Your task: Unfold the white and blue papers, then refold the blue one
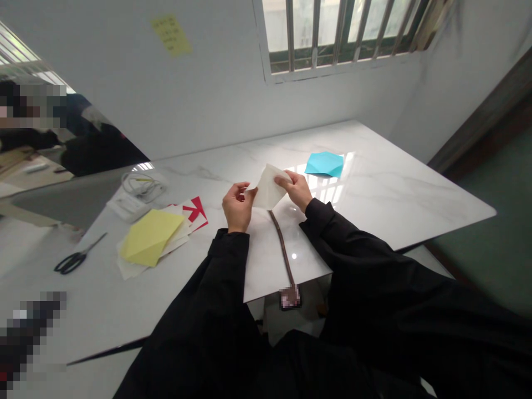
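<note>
A cream-white sheet of paper (269,188), creased and partly folded, is held up above the table between both hands. My left hand (238,206) pinches its left corner between thumb and fingers. On the right side, my right hand (297,189) grips the paper with the thumb on its near face and the fingers behind. Beneath the paper, a thin brown cord or strap (281,238) runs down over the table's near edge. A folded blue paper (325,164) lies farther back, to the right of my right hand.
Left of my arms, a creased yellow paper (152,237) rests on white sheets, with red paper pieces (195,213) beside them. Black-handled scissors (75,260) lie farther left. A white cable (143,187) is coiled behind the papers. The marble-patterned table (386,183) meets the wall.
</note>
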Action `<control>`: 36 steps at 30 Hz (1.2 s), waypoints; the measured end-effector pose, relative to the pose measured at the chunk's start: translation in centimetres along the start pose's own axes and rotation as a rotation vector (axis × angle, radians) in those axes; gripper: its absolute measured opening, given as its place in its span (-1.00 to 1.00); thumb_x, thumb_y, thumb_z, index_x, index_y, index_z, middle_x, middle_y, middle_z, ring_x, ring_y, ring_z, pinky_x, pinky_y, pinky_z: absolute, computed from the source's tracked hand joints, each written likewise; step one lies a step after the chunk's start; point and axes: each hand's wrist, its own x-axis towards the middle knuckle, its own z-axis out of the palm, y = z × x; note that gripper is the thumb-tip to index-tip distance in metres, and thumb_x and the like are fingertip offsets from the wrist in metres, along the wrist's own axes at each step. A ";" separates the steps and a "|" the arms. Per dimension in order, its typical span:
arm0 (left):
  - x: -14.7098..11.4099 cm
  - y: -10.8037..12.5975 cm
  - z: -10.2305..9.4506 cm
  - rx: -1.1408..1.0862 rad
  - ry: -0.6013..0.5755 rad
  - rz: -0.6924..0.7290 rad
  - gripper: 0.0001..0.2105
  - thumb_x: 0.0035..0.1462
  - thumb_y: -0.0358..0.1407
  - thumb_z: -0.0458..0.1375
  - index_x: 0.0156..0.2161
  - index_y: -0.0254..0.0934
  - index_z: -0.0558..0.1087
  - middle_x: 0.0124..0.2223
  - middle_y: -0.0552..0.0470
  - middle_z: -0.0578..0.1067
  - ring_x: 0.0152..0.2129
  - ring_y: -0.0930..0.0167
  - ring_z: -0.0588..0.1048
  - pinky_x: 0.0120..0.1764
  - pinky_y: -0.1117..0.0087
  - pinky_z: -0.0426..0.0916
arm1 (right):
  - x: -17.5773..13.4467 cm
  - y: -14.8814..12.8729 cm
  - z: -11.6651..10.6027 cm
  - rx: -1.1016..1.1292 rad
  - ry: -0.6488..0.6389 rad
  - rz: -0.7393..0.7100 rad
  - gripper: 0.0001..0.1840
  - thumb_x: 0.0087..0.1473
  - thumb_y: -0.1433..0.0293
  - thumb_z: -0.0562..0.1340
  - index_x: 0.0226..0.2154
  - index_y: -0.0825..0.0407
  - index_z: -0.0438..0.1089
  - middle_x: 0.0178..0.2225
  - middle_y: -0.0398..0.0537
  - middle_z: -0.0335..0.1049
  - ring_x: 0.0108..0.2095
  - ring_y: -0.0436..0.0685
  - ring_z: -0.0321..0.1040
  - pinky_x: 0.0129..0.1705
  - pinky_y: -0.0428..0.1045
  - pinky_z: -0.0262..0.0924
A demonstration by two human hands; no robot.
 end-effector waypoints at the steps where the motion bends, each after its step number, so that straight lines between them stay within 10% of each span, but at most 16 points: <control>1: -0.1 0.1 0.0 0.011 -0.018 0.006 -0.67 0.01 -0.09 0.48 -0.19 -0.23 0.62 -0.26 0.00 0.62 -0.44 0.40 0.50 -0.41 0.44 0.37 | 0.0 -0.2 0.0 0.013 -0.004 0.000 -0.53 0.06 -0.05 0.42 -0.26 0.02 0.56 -0.33 -0.11 0.54 -0.27 0.13 0.43 -0.17 0.00 0.37; 20: -0.3 1.1 0.2 -0.200 -0.173 -0.021 -0.65 -0.03 -0.06 0.49 -0.33 -0.25 0.52 -0.39 0.09 0.56 -0.47 0.41 0.48 -0.41 0.46 0.36 | 1.1 1.7 -0.1 -0.010 -0.022 -0.116 -0.51 -0.06 0.35 0.32 0.00 -0.02 0.55 -0.03 -0.02 0.63 -0.05 0.23 0.54 0.06 0.14 0.49; 36: 0.6 -1.1 0.1 -0.472 -0.010 -0.232 -0.37 -0.14 0.19 0.56 -0.15 -0.30 0.63 -0.26 -0.06 0.70 -0.31 0.28 0.67 -0.19 0.32 0.56 | 0.5 1.0 0.1 0.180 -0.001 0.051 -0.41 -0.06 -0.10 0.54 -0.16 -0.01 0.60 -0.25 -0.05 0.67 -0.20 0.19 0.58 -0.06 0.10 0.50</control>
